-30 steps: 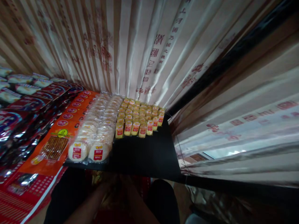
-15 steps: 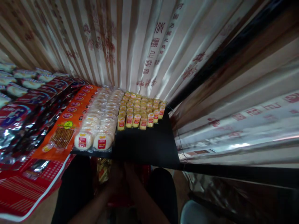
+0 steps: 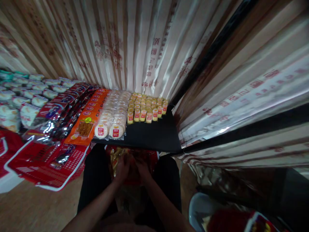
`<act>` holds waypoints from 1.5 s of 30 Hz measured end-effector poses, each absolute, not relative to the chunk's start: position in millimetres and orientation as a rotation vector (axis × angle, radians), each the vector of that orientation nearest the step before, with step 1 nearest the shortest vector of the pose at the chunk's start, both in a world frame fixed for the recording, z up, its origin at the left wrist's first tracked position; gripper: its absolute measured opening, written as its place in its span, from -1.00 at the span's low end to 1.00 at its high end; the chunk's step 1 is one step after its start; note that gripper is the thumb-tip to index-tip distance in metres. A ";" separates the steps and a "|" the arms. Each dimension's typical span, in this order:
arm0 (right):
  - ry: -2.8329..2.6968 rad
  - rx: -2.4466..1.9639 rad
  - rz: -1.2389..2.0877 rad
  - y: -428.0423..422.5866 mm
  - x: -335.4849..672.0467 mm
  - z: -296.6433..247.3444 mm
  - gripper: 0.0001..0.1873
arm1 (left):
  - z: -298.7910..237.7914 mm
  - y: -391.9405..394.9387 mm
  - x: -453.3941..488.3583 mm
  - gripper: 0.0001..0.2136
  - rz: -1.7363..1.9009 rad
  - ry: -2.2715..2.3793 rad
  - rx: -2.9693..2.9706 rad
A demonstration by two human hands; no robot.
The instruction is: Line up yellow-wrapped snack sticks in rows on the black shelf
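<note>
Between my knees, just under the table's front edge, is a red bag point(image 3: 154, 157) with a white border. Gold-wrapped packets point(image 3: 115, 155) show at its left side. My left hand point(image 3: 122, 167) reaches into the bag beside these packets. My right hand point(image 3: 142, 168) is in the bag too, a little to the right of the left one. Shadow covers the fingers of both hands, and I cannot make out whether they grip anything.
On the black table point(image 3: 154, 137) stand rows of small yellow packets point(image 3: 146, 111), round white wrapped crackers point(image 3: 116, 130), an orange snack pack point(image 3: 83, 124), dark red packs point(image 3: 58, 106) and white packets point(image 3: 31, 96). Another red bag point(image 3: 48, 164) hangs left. A pale tub point(image 3: 196, 209) is right. Curtains point(image 3: 135, 42) surround the table.
My view has tilted downward and shifted left, so the bag, both hands and the tub with a red item in it show more fully. Both hands stay in the bag.
</note>
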State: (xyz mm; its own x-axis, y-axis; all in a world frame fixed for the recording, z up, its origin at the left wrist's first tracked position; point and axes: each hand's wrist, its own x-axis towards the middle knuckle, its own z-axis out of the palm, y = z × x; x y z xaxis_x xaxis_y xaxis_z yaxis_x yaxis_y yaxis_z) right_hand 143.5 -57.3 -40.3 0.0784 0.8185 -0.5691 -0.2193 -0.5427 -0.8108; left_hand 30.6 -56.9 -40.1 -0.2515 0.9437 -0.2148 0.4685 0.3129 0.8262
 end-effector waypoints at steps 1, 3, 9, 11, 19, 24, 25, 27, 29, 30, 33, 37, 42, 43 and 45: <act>-0.582 -1.520 1.603 -59.4 145.2 -35.9 -0.55 | -36.9 -57.7 28.9 -0.63 0.843 1.838 1.244; -0.539 -1.485 1.619 -62.2 148.2 -26.9 -0.53 | -30.2 -59.2 27.2 -0.62 0.862 1.795 1.200; -0.858 -1.448 1.559 -68.8 157.6 -3.1 -0.51 | -5.2 -63.5 30.7 -0.67 0.881 1.788 0.988; -1.014 -1.434 1.542 -70.4 162.7 4.9 -0.50 | 6.9 -65.3 32.2 -0.67 0.901 1.785 0.982; -1.254 -1.234 1.605 -57.0 184.3 45.0 -0.55 | 60.6 -61.6 45.9 -0.58 1.001 1.729 1.235; -1.217 -1.171 1.523 -44.4 191.9 68.3 -0.69 | 72.8 -45.3 56.7 -0.57 0.990 1.632 1.364; -1.197 -1.187 1.497 -42.2 193.7 71.4 -0.71 | 73.1 -41.4 59.2 -0.57 1.004 1.614 1.396; -1.179 -1.244 1.415 -37.1 198.8 74.6 -0.74 | 72.8 -33.2 65.4 -0.58 1.030 1.584 1.459; -1.196 -1.312 1.306 -30.7 205.5 74.0 -0.74 | 72.9 -24.7 72.6 -0.59 1.045 1.566 1.504; -1.209 -1.342 1.250 -27.1 209.2 72.6 -0.74 | 73.3 -20.4 76.6 -0.59 1.046 1.562 1.521; -1.249 -1.409 1.121 -15.7 219.9 67.1 -0.71 | 76.0 -7.0 88.9 -0.58 1.051 1.558 1.564; -1.255 -1.466 0.982 -0.5 231.7 64.1 -0.70 | 78.9 11.6 107.1 -0.58 1.098 1.512 1.589; -1.240 -1.574 0.782 23.2 248.8 63.3 -0.70 | 79.5 35.6 134.9 -0.56 1.147 1.461 1.516; -1.232 -1.591 0.747 28.7 252.8 63.1 -0.69 | 79.8 40.5 140.6 -0.58 1.157 1.453 1.513; -1.212 -1.617 0.686 39.7 261.0 62.4 -0.68 | 80.6 50.5 151.2 -0.61 1.160 1.433 1.543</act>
